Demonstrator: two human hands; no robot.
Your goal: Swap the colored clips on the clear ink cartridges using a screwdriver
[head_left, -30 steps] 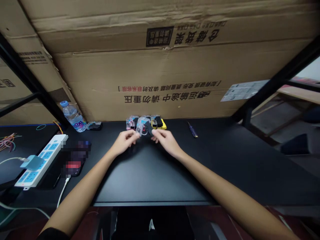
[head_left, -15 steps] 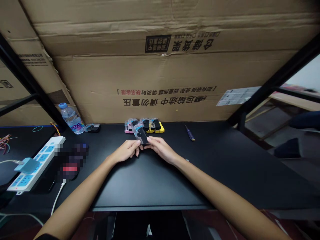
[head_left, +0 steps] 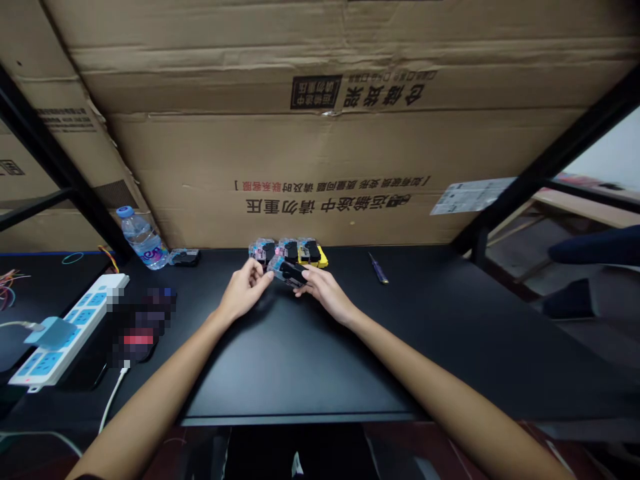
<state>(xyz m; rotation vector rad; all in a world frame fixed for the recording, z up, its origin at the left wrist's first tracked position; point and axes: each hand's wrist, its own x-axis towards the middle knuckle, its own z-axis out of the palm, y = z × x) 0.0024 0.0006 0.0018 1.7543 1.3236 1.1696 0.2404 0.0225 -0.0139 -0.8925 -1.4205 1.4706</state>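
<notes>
A small black-and-clear plastic case [head_left: 290,272] is held slantwise above the table between both hands. My right hand [head_left: 327,293] grips its black right end, thumb on top and fingers underneath. Its clear left end meets the thumb of my left hand [head_left: 245,290], whose fingers are curled in a pinch there. Just behind stand similar small cases in a row: one at the left [head_left: 262,249], one in the middle [head_left: 288,249] and one with a yellow base [head_left: 320,256] at the right. The held case partly hides the row.
A screwdriver [head_left: 379,268] lies to the right on the black table [head_left: 300,373]. At the left are a water bottle [head_left: 145,239], another small case [head_left: 184,257], a power strip [head_left: 70,333] and a blurred-out object with a white cable [head_left: 114,399]. Cardboard [head_left: 320,147] walls the back.
The held case has turned to lie flatter, its black end swinging to the right. My left hand has shifted slightly left and up, with its fingers more curled.
</notes>
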